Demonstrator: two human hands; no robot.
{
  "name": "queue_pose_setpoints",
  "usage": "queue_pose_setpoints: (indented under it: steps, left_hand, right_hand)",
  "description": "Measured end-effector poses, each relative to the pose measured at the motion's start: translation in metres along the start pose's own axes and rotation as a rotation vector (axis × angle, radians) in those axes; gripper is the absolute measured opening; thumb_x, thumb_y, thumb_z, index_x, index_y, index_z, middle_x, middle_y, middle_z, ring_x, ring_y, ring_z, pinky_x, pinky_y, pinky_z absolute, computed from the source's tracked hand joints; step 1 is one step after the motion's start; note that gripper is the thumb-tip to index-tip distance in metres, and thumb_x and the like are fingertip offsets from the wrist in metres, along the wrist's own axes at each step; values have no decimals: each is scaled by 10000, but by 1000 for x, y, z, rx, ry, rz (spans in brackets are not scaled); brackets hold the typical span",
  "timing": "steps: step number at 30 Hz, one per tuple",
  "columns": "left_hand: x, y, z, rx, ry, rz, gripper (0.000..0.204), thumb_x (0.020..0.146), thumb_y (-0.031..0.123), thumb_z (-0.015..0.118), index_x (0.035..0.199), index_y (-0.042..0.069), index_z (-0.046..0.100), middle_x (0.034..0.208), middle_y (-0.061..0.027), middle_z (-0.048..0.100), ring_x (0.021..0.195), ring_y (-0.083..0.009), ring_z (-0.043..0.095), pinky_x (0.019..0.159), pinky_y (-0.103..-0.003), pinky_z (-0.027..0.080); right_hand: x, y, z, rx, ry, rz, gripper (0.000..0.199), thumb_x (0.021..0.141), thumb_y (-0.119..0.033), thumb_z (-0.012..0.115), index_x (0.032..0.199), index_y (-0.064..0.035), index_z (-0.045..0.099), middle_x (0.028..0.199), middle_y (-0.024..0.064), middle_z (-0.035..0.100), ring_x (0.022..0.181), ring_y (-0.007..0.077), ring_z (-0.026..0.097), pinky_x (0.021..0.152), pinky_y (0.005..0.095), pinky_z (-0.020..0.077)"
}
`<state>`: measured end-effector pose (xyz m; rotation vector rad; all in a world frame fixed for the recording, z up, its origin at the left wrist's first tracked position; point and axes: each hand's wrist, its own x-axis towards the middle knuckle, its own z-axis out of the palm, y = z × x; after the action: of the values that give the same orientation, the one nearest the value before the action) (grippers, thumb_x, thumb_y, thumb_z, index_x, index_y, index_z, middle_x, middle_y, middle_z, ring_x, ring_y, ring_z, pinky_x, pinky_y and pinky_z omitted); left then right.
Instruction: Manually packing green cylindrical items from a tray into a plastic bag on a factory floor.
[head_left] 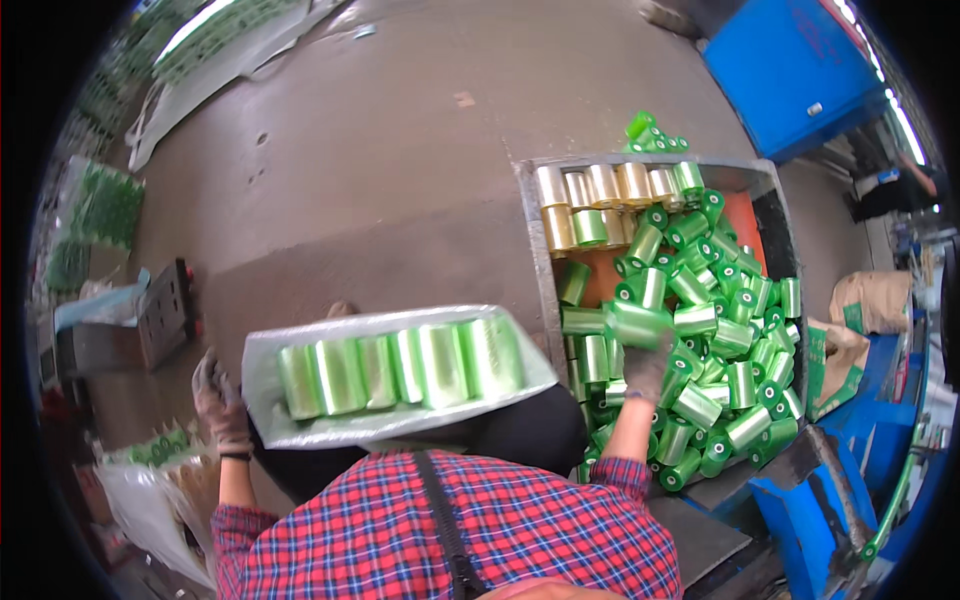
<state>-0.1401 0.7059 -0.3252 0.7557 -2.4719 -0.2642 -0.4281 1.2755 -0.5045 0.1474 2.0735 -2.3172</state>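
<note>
A clear plastic bag [400, 428] lies across my lap, with a row of shiny green film rolls [440, 365] showing through its open top. My left hand [222, 408], in a pale glove, is beside the bag's left end with its fingers stretched out. On the right, my gloved right hand [648, 368] grips a green film roll [640, 325] above the heap; both are blurred. Many loose green film rolls [735, 335] fill the large grey-edged bin [545, 270] under that hand. Gold-coloured rolls [602, 185] stand stacked at the bin's far left corner.
A few green rolls [650, 132] lie beyond the bin's far edge. At the far right stands a blue cabinet [790, 75], with brown sacks [870, 302] nearer. To my left are a grey metal box [160, 315] and a plastic-lined sack [150, 495]. Another person [900, 190] is at the right edge.
</note>
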Motion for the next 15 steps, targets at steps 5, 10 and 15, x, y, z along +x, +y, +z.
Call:
queue_pose_setpoints:
  steps: [5,10,15]
  left_hand:
    - [5,123,-34,-402,-421,462,393,731,225,604,1046,-4,552,969,-150,585,926,-312,537,832,-399,409]
    - [-51,156,-1,-15,-988,871,139,679,205,579,640,75,607,592,-101,583,582,-274,597,540,-393,472]
    - [-57,157,-12,-63,-891,985,120,680,197,568,665,92,625,616,-97,599,604,-270,609,548,-392,479]
  right_hand:
    - [-107,-169,86,861,-100,171,635,775,-558,532,1146,-46,475,1085,171,544,947,297,559,768,441,500]
    - [-127,-167,200,410,-456,397,354,871,-219,492,1173,-35,496,1151,104,529,1002,187,555,860,287,444]
    - [-162,-148,356,-1567,-641,-181,731,751,-620,485,1037,51,534,1120,250,499,980,323,543,820,441,428]
